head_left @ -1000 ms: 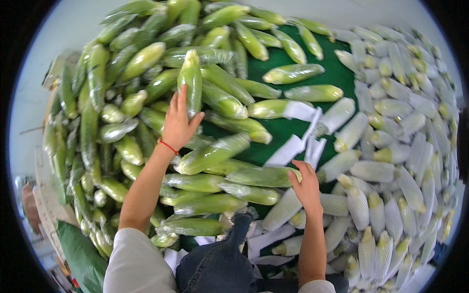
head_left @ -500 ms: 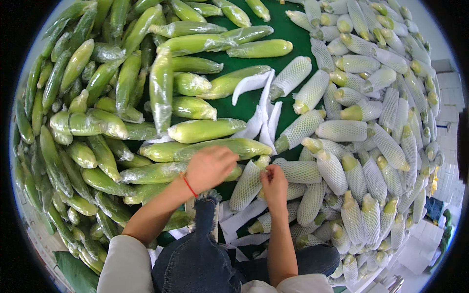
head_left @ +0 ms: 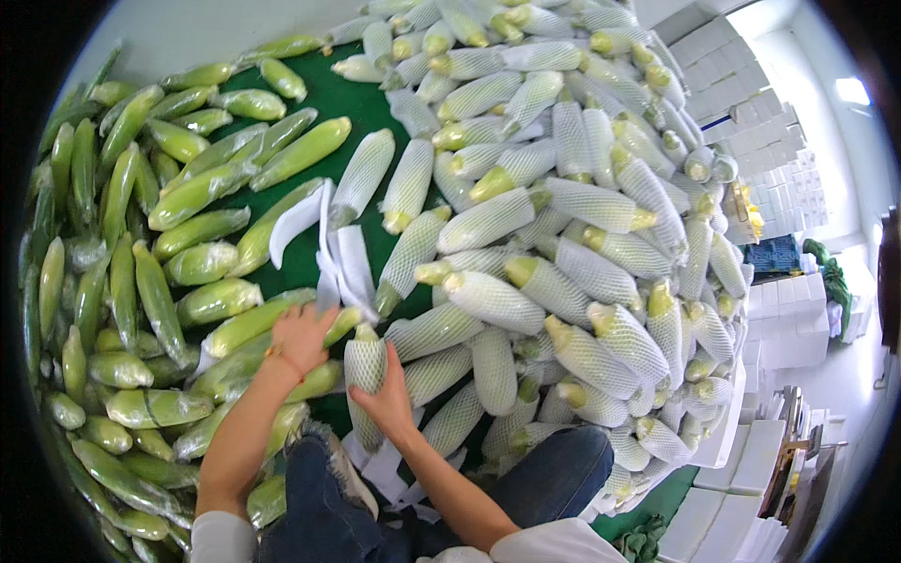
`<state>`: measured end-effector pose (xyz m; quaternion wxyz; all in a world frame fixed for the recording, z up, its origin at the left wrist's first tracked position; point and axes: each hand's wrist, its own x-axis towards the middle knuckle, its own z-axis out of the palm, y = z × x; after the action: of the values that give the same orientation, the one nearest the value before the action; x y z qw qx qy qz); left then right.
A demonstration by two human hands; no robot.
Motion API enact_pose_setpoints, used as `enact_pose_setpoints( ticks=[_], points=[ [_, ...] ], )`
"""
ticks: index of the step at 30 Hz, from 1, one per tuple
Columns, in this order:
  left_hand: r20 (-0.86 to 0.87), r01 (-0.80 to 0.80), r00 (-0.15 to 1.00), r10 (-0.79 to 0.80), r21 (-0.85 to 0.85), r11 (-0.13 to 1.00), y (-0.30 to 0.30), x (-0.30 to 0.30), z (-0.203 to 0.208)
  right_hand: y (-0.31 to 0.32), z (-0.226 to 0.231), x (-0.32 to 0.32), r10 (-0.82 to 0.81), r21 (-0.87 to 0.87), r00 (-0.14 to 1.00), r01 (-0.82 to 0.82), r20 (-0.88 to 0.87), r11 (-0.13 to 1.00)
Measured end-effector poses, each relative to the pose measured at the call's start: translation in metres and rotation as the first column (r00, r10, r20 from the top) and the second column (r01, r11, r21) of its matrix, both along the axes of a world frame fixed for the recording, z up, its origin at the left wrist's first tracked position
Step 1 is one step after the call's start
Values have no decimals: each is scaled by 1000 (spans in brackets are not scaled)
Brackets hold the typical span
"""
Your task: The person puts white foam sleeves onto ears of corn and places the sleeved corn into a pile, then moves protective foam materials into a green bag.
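My right hand (head_left: pixel 387 399) is wrapped round an ear of corn in a white foam net sleeve (head_left: pixel 364 361), which stands nearly upright with its pale green end up. Just to the left, my left hand (head_left: pixel 300 342) has its fingers stretched out and apart, over a film-wrapped green ear of corn (head_left: pixel 242 364). Its fingertips come close to the lower end of some flat, empty foam net sleeves (head_left: pixel 349 267) on the green surface. Whether those fingertips touch the sleeves I cannot tell.
Film-wrapped green ears (head_left: pixel 155 291) are heaped on the left. A large pile of net-sleeved ears (head_left: pixel 587 253) fills the right, on a green surface (head_left: pixel 371 103). White boxes (head_left: pixel 788 319) stand beyond it. My bent knees (head_left: pixel 554 474) are at the near edge.
The view has turned to the right, so everything shifts left in it. My right hand has gone from pinching near the sleeved ear's top to gripping its side. My left fingers have spread.
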<state>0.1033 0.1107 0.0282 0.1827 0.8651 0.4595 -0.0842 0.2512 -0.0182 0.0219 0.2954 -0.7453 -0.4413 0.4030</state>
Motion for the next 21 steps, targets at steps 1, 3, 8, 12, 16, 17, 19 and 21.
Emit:
enact_pose_setpoints(
  ticks=[1,3,8,12,16,17,19,21],
  points=[
    [-40,19,999,-17,31,999,-4,-8,-1,-4,8,11,-27,79,999,29,-27,996],
    [-43,0,999,-2,-30,1000,-13,-24,21,-12,32,37,-141,-11,930,146,-339,989],
    [116,-18,993,-2,177,984,-27,-67,35,53,162,107,-513,-221,737,465,-440,857],
    [470,-261,876,109,272,926,-44,-58,39,126,210,242,-135,389,651,593,-747,705],
    [614,-279,779,129,155,948,-65,-38,51,158,215,192,-474,805,808,518,-350,289],
    [646,-301,748,156,120,946,-71,-42,50,155,184,175,-392,835,909,323,-143,445],
    [675,-307,720,163,98,947,-82,-43,40,145,100,119,-121,604,993,88,14,793],
    [689,-333,694,210,48,942,-90,-49,36,135,73,44,263,282,952,-299,159,912]
  ],
)
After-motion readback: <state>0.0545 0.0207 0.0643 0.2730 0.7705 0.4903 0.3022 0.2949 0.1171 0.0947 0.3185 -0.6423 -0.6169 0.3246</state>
